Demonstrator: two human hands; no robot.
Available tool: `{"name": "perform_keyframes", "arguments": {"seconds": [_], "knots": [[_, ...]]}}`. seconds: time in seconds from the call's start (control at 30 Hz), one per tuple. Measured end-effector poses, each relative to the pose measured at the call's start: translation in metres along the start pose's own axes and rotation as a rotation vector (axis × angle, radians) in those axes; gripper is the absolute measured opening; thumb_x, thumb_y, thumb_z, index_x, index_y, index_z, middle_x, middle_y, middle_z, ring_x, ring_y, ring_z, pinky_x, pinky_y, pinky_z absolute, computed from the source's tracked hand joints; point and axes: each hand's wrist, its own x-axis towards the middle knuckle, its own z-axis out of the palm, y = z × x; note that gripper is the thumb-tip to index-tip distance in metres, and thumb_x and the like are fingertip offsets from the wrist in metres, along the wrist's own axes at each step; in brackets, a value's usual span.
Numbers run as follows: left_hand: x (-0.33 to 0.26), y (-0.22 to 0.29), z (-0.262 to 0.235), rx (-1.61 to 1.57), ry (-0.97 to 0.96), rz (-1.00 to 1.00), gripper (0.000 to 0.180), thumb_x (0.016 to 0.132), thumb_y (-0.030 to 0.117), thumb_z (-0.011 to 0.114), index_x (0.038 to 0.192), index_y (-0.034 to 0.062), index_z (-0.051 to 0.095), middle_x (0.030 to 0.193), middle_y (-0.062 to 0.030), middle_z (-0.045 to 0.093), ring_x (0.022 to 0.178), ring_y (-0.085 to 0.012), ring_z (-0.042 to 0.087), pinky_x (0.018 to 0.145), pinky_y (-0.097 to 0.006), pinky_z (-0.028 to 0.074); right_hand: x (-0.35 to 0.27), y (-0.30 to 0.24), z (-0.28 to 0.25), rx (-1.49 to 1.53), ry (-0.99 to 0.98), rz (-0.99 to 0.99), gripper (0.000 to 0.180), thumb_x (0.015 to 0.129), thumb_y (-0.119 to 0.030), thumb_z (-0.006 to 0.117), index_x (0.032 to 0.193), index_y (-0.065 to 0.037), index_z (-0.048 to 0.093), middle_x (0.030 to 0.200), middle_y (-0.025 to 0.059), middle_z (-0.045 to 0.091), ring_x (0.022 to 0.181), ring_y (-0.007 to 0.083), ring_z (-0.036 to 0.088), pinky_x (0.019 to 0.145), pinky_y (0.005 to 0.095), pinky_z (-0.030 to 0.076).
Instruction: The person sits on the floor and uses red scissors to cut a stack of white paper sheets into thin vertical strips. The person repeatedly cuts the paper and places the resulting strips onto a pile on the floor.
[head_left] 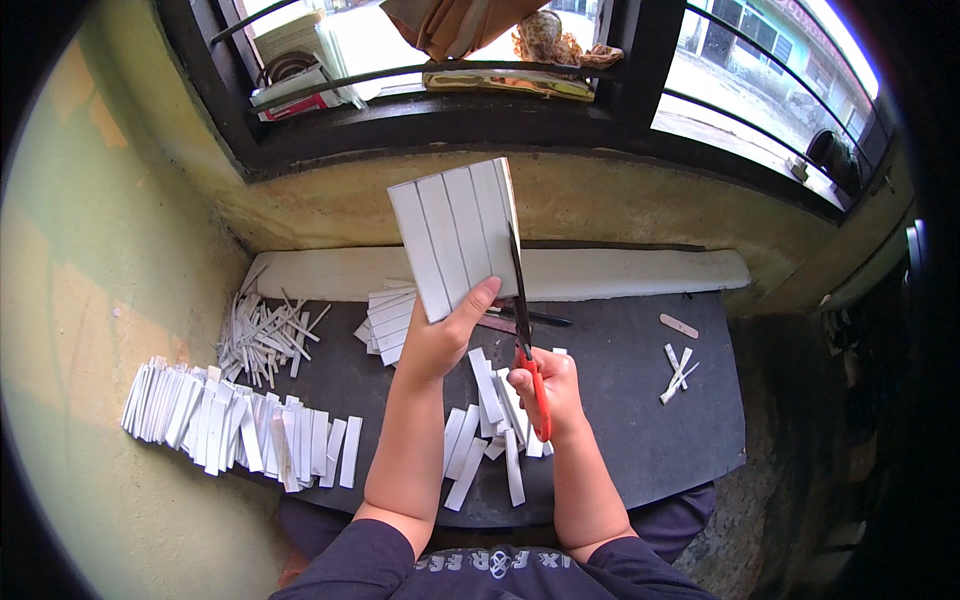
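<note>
My left hand (455, 325) grips the lower edge of a white card sheet (450, 235) marked with dark parallel lines, thumb on its face. In my right hand (555, 385) is a pair of scissors (538, 400) with red-orange handles and dark blades. The blades lie along the sheet's right edge, pointing away from me; whether they have paper between them I cannot tell. Below my hands, loose white strips (485, 395) lie scattered on the dark board. Behind my left hand rests a stack of lined white sheets (390, 320), partly hidden by it.
The dark tabletop (630, 430) carries a long row of white strips (220, 420) at left and a heap of thin offcuts (265, 335) behind it. A flat beige stick (679, 325) and crossed slivers (677, 375) lie at right. A white slab (630, 272) runs along the back, below a barred window.
</note>
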Motion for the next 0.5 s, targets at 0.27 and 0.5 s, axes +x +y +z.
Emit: {"name": "perform_keyframes", "arguments": {"seconds": [0.27, 0.5], "knots": [[0.0, 0.001, 0.001, -0.007, 0.006, -0.003, 0.027, 0.082, 0.01, 0.063, 0.105, -0.0031, 0.058, 0.098, -0.0071, 0.061, 0.09, -0.0139, 0.056, 0.077, -0.026, 0.046, 0.0, 0.001, 0.002, -0.045, 0.036, -0.042, 0.054, 0.076, -0.05, 0.065, 0.056, -0.006, 0.043, 0.047, -0.0038, 0.037, 0.044, 0.0055, 0.036, 0.039, 0.0228, 0.031], [-0.001, 0.003, -0.009, -0.209, -0.151, 0.02, 0.042, 0.079, 0.008, 0.063, 0.118, -0.0009, 0.049, 0.109, -0.0102, 0.056, 0.098, -0.0165, 0.055, 0.081, -0.028, 0.046, -0.002, -0.001, -0.001, -0.022, 0.093, 0.042, 0.051, 0.079, -0.039, 0.067, 0.054, -0.002, 0.043, 0.047, -0.0015, 0.033, 0.048, 0.0079, 0.03, 0.042, 0.0261, 0.028]]}}
